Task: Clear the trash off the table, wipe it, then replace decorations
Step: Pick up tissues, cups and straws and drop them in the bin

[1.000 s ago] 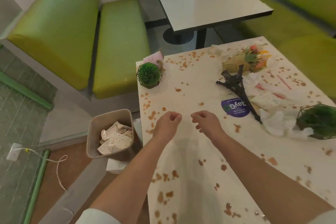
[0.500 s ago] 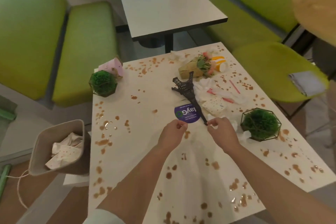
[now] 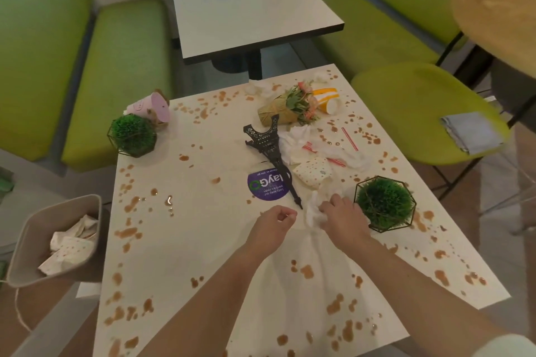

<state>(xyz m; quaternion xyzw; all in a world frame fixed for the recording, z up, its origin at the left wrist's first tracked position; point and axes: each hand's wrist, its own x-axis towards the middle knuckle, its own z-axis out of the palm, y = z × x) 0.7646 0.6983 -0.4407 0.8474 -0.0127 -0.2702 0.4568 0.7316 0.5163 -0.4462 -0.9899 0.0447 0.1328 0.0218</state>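
Note:
The white table (image 3: 220,240) is spattered with brown stains. My right hand (image 3: 340,219) grips a crumpled white napkin (image 3: 313,213) beside the right green plant ball (image 3: 384,203). My left hand (image 3: 275,222) hovers loosely curled and holds nothing, just below a purple round sticker (image 3: 265,185). A black Eiffel tower model (image 3: 268,148) lies on its side. More crumpled napkins (image 3: 345,158), a dotted paper box (image 3: 313,172), red straws (image 3: 349,139), a tipped yellow striped cup (image 3: 329,99) and a flower bouquet (image 3: 290,106) lie at the far right part.
A beige trash bin (image 3: 26,246) with paper waste stands on the floor at the left. A second plant ball (image 3: 132,135) and a tipped pink cup (image 3: 152,106) sit at the table's far left corner. Green benches, a green chair (image 3: 406,101) with a grey cloth (image 3: 472,132), and another table (image 3: 246,3) surround it.
My view swung right from the bin side toward the table's middle. Both hands moved forward and right, and my right hand closed on the crumpled napkin by the plant ball.

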